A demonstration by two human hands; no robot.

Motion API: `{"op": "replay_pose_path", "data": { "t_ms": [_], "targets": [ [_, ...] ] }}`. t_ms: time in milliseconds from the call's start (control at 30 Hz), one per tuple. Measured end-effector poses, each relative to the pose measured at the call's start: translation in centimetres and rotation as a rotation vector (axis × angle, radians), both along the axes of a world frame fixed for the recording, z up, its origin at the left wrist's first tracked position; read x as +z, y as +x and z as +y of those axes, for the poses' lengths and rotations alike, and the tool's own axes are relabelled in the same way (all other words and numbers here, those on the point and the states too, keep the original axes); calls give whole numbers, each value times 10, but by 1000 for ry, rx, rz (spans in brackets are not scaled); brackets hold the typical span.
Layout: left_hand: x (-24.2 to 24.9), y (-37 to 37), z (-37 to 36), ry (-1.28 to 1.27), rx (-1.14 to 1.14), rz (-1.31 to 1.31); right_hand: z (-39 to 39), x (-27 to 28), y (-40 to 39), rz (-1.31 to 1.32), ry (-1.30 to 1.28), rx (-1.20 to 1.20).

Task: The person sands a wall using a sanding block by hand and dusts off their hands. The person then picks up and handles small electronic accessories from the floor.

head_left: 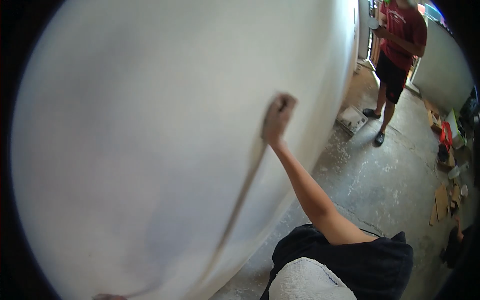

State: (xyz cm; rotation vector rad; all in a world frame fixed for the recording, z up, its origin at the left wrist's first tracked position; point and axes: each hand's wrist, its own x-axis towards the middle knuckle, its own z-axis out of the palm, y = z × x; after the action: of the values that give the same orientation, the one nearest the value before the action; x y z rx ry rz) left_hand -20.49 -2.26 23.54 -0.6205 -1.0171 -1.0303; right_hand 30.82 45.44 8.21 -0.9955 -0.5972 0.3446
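A large pale wall fills the left and middle of the view. My right hand is up against it, fingers curled and blurred by motion. A thin dark edge shows between this hand and the wall, but what it belongs to is too blurred to name. From that hand a long narrow shadow runs down the wall. At the bottom left edge only a sliver of my left hand shows near the wall, its fingers mostly cut off.
A person in a red shirt and black shorts stands at upper right, holding something pale. Beside them a white tray lies on the concrete floor. Cardboard pieces and several other items lie along the right. Part of another person shows at lower right.
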Motion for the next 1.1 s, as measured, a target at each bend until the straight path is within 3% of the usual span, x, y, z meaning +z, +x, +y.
{"op": "replay_pose_path", "data": {
  "t_ms": [67, 100, 167, 233, 300, 400, 467, 567, 600, 667, 700, 767, 800, 867, 933, 967, 1100],
  "targets": [
    [-10, -17, -15, -29, 30, -59, 14, -77, 8, 15, 13, -141],
    [-18, -29, -21, -40, 41, -90, 22, -98, 11, 148, -20, -106],
    [-19, -51, -33, -66, 62, -136, 26, -99, 11, 294, -48, -57],
    [-16, -39, -23, -32, 66, -272, 30, -57, 13, 226, 35, -35],
    [-21, -57, -30, -81, 53, -196, 21, 18, 12, 104, 133, 5],
    [-22, -44, -25, -115, 35, -157, 21, 116, 0, -225, 232, -138],
    [-20, -31, -19, -81, 34, -186, -11, 191, -14, -210, 286, 6],
    [-18, -29, -16, -144, 106, -110, -15, 253, -38, -423, 579, -129],
    [-17, -22, -12, -118, 61, -126, -29, 272, -48, -453, 572, -84],
    [-19, -23, -11, -94, 17, -158, -72, 294, -54, -544, 357, 332],
    [-22, -25, -13, -108, 2, -159, -73, 295, -69, -554, 359, 337],
    [-22, -29, -18, -120, -4, -163, -76, 292, -107, -602, 856, -134],
    [-21, -26, -17, -106, -41, -129, -92, 290, -121, -699, 770, -36],
    [-25, -26, -14, -85, -73, -100, -119, 285, -152, -780, 900, -42],
    [-23, -25, -16, -83, -275, -19, -160, 274, -177, -922, 916, 19],
    [-12, 9, -3, -47, -344, -86, -177, 266, -192, -967, 954, 15],
    [-20, -3, -6, -9, -466, -99, -237, 217, -240, -1145, 1128, 121]
  ]
}}
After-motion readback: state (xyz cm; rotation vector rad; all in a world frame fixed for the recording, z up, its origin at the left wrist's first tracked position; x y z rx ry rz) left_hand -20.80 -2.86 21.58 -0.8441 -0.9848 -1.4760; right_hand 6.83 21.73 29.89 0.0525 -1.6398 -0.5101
